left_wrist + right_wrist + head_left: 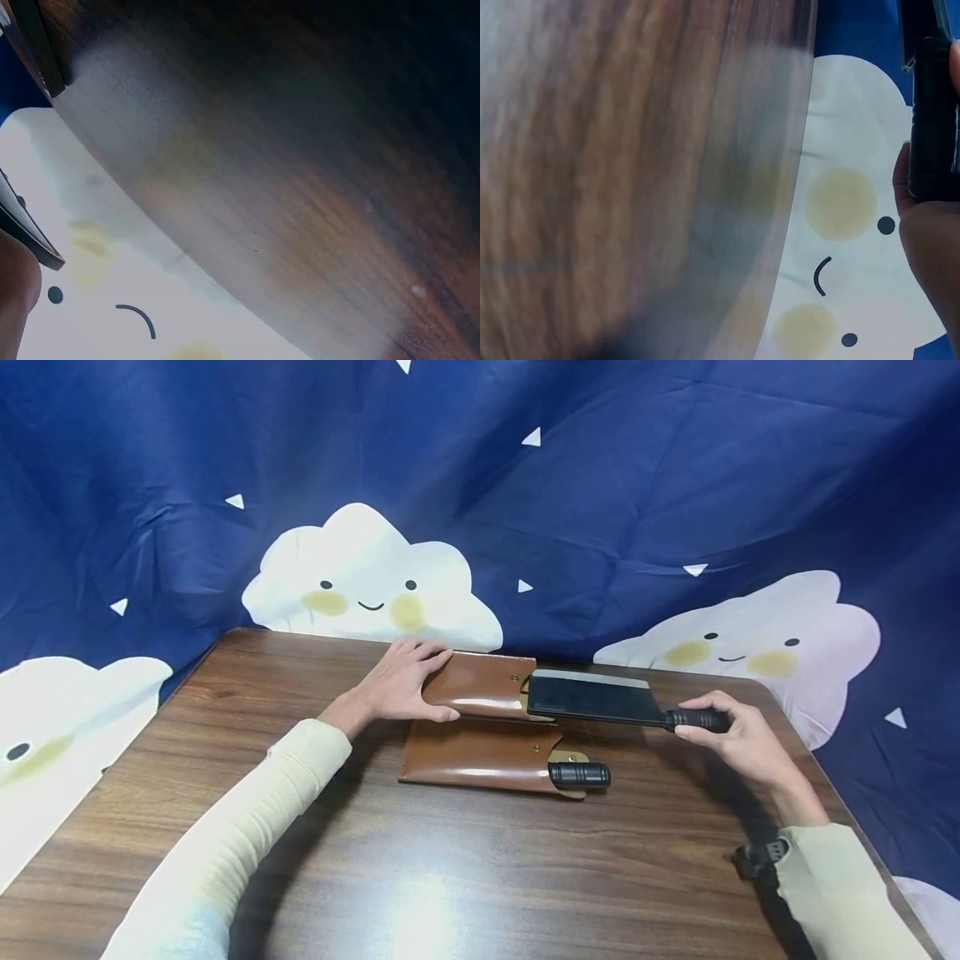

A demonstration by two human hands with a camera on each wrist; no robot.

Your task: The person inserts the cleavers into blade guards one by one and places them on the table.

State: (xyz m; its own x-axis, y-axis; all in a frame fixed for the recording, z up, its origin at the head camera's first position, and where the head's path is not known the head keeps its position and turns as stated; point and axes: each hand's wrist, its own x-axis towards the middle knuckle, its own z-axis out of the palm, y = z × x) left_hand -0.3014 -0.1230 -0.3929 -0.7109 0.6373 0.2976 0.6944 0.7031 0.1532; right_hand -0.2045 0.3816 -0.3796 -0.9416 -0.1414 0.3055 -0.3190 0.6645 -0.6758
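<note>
Two brown leather sheaths lie on the wooden table (pixel 450 877). My left hand (pixel 402 681) grips the far sheath (pixel 480 685), thumb under its near edge, fingers over its far end. A dark cleaver blade (pixel 592 697) sticks out of that sheath to the right. Its black handle (pixel 699 720) is held in my right hand (pixel 731 735), fingers curled round it; the handle (pixel 932 112) also shows in the right wrist view. The near sheath (pixel 480 756) holds another knife, only its black handle (pixel 579 775) showing. The left wrist view shows mostly table top (pixel 300 165).
A blue cloth with white cloud faces (pixel 367 585) hangs behind the table and drapes down on both sides. The table's far edge runs just behind the sheaths. Bare wood stretches across the near half of the table.
</note>
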